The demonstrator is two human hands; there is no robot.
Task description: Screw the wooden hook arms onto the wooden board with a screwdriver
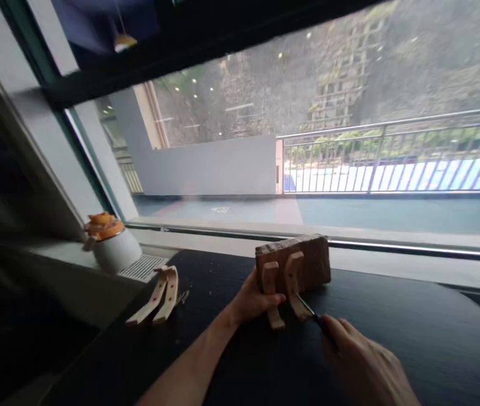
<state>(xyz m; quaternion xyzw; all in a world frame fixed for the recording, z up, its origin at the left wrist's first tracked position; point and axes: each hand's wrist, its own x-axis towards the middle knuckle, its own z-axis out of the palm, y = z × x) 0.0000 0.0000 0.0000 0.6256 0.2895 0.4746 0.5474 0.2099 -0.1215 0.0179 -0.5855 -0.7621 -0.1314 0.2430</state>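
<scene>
At the lower right of the frame, the right hand (358, 352) is wrapped around the handle of a screwdriver (328, 334). Its shaft slants up and left to the right curved piece (293, 282) of wood; whether the tip sits in a screw is too small to tell. This piece lies up and left of the right hand, its long axis running near upright in the frame, so the shaft meets it at a slant. Just beside it is the left curved piece (270, 276), with the thumb of the left hand (253, 301) across it. That hand clasps the left end of the wooden block (315, 262) behind both pieces, right of centre on the dark desk (392, 307). The hands are apart. Left of centre lie two loose curved pieces (167, 301), small metal bits (183, 297) beside them. Farther off stand a white pot (117, 255) and, outside, a railing (375, 158).
</scene>
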